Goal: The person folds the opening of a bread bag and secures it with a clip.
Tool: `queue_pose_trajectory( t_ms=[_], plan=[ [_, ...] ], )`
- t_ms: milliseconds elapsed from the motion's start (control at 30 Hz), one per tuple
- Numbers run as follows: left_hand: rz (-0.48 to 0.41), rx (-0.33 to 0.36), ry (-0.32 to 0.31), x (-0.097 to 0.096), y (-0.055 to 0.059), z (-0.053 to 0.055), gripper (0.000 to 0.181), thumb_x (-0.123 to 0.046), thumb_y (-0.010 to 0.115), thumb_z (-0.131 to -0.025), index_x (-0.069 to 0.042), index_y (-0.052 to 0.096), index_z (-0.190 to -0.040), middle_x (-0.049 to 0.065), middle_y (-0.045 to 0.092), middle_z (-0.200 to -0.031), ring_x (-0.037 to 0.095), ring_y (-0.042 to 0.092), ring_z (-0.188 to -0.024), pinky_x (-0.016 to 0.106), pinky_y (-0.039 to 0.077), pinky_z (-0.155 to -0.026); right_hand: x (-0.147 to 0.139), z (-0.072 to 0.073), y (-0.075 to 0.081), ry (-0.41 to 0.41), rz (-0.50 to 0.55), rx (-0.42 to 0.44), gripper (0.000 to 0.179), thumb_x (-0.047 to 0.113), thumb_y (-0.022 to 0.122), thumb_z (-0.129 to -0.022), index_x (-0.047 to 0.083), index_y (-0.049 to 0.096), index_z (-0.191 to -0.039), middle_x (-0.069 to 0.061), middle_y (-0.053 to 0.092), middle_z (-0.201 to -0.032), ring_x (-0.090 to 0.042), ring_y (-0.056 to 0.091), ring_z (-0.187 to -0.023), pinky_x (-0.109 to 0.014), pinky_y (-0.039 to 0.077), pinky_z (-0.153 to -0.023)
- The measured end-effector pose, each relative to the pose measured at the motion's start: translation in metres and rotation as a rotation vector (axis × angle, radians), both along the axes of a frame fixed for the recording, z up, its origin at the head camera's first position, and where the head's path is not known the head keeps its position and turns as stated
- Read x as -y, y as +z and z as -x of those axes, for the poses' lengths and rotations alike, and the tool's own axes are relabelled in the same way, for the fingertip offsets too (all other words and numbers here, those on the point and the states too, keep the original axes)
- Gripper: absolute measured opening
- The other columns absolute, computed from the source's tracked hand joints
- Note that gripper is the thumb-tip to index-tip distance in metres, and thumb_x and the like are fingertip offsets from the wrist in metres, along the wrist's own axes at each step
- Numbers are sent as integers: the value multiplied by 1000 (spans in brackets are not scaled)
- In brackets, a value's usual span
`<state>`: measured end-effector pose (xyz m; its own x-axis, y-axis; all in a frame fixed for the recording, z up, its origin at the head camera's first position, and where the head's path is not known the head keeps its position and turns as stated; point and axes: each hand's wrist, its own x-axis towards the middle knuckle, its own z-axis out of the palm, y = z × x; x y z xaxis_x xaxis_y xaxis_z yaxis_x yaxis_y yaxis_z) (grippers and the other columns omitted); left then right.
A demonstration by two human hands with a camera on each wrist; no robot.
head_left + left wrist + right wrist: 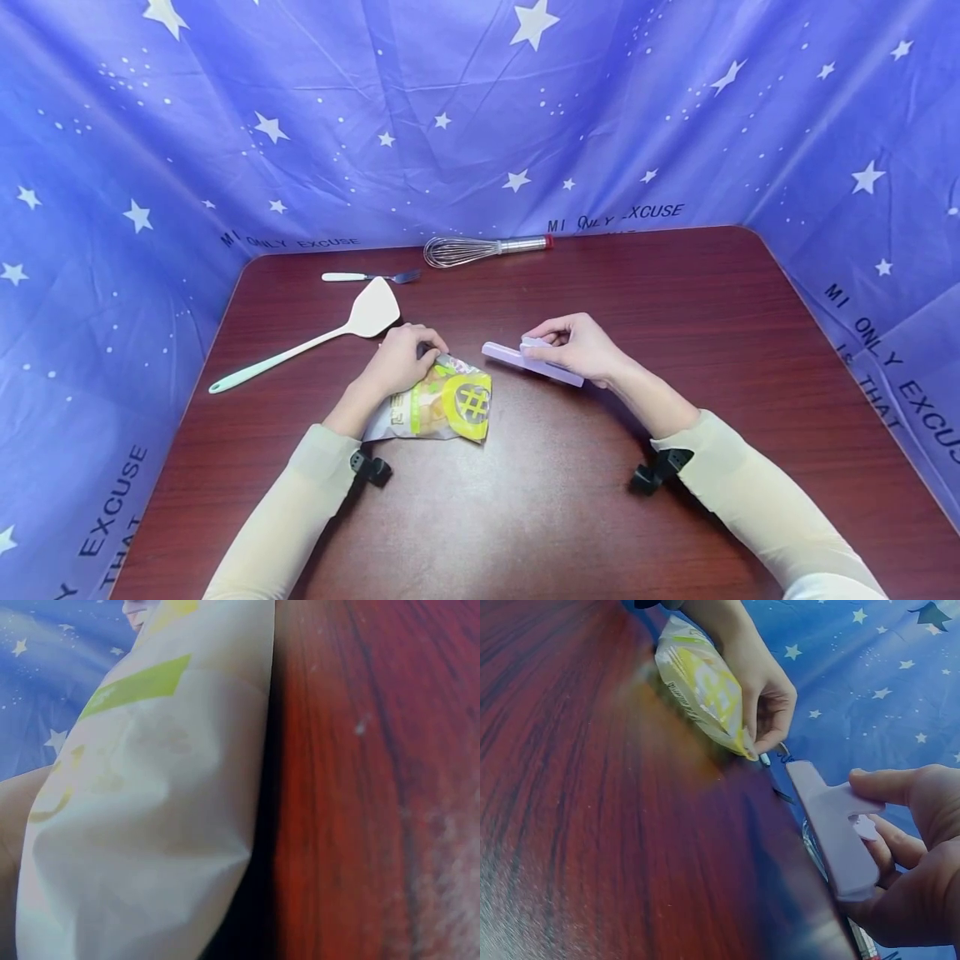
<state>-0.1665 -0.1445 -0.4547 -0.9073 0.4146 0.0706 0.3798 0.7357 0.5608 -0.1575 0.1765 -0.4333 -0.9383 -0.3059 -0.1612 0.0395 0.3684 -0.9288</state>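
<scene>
The bag (442,408), left of the clip (525,360), looks light, soft and slippery; we pinch its far edge, a sensible hold, with our left hand (401,360). Our right hand (588,350) grips the stiff-looking clip.

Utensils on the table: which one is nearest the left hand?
The spatula, mint-handled, its broad pale head right by the left hand; the fork and whisk lie farther back.

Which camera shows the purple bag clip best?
The right wrist view: the purple bag clip is biggest and clearest there. The head view shows it smaller, partly behind the right hand; the left wrist view, not at all.
</scene>
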Motion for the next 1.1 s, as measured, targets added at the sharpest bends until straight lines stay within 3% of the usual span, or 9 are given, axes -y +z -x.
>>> queue_pose_trajectory(
  t_ms=[100, 200, 300, 467, 1100],
  plan=[
    [-1, -2, 0, 1, 0, 0, 14, -6, 70, -97, -16, 81, -97, 5, 80, -103, 34, 69, -112, 53, 52, -103, 3, 0, -1, 8, -19, 7, 31, 14, 86, -88, -3, 80, -113, 7, 71, -76, -4, 58, -67, -18, 45, -58],
    [-3, 2, 4, 0, 0, 0, 14, -7, 70, -96, -16, 81, -97, 5, 80, -103, 34, 69, -112, 53, 52, -103, 5, -1, -3, 13, -30, 27, 31, 15, 85, -89, -2, 81, -114, 1, 76, -80, -4, 62, -67, -19, 52, -61],
    [-3, 6, 9, 1, -1, 0, 14, -7, 70, -96, -16, 81, -97, 5, 80, -103, 34, 68, -112, 53, 52, -103, 8, -1, -5, 19, -20, 66, 32, 16, 84, -91, -2, 80, -117, -10, 82, -96, -6, 69, -70, -23, 60, -66],
    [-5, 15, 13, 1, -1, 1, 14, -8, 71, -97, -17, 81, -98, 5, 80, -104, 34, 68, -114, 54, 51, -104, 13, 0, -12, 23, 24, 150, 32, 15, 82, -93, -4, 79, -119, -20, 79, -116, -8, 74, -79, -30, 65, -73],
    [-18, 7, 22, 0, 0, 0, 14, -6, 70, -96, -16, 81, -95, 5, 79, -100, 32, 68, -109, 52, 52, -103, 29, -3, -22, 23, 39, 178, 29, 16, 82, -93, -3, 80, -116, -15, 82, -101, -10, 75, -70, -32, 66, -70]
  ],
)
